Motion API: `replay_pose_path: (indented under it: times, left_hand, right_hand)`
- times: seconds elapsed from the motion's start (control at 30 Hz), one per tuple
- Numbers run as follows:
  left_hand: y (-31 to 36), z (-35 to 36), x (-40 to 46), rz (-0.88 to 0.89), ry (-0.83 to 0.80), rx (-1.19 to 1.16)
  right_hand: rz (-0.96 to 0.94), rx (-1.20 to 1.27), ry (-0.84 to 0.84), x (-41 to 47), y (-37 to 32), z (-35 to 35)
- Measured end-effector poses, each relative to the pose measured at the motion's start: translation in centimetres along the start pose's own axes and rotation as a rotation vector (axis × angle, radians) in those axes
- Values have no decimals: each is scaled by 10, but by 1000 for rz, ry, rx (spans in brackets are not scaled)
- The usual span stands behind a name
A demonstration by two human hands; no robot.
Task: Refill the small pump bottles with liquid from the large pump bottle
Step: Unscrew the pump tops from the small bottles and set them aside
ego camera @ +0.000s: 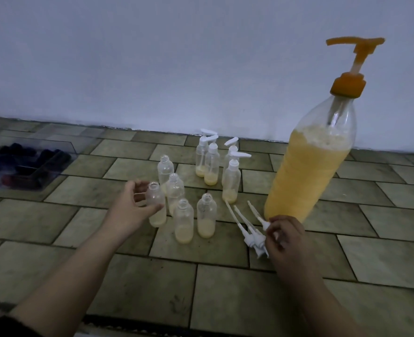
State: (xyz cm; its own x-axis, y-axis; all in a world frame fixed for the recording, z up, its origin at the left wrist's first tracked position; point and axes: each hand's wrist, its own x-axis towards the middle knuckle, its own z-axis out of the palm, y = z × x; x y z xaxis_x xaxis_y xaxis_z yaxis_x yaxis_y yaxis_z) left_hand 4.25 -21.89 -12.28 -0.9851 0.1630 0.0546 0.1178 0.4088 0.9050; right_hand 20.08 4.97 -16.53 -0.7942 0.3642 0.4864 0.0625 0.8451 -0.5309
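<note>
Five uncapped small bottles (184, 221), four capped ones (230, 181), three loose pumps (252, 229), one large bottle (308, 171).

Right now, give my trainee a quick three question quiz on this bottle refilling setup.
1. How many small bottles stand open, without pump tops?
2. True or false: the large pump bottle is nearly empty.
3. What is the right hand touching: (a) loose pump heads, (b) the orange pump, (c) the tray?

Key: 1. Five; the left hand is at the leftmost open bottle. 2. False; yellow liquid fills most of it. 3. (a).
</note>
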Motion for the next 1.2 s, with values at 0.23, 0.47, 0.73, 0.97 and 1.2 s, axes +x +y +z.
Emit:
replay_pose_path:
  times: [0.23, 0.47, 0.73, 0.97, 1.2]
  left_hand:
    - [7, -16, -14, 34, 115, -180]
    - [117, 8, 0, 400, 63, 27]
    - [115, 95, 65, 89, -583, 677]
    - [100, 130, 70, 42, -618, 488]
    - [109, 120, 68, 208, -522, 545]
  right_hand:
    - [112, 57, -140, -1, 7, 1]
    - [59, 22, -34, 6, 3, -3]
    - [56, 154, 33, 20, -7, -10]
    - [103, 299, 23, 35, -27, -21]
    - [124, 345, -115, 72, -58, -24]
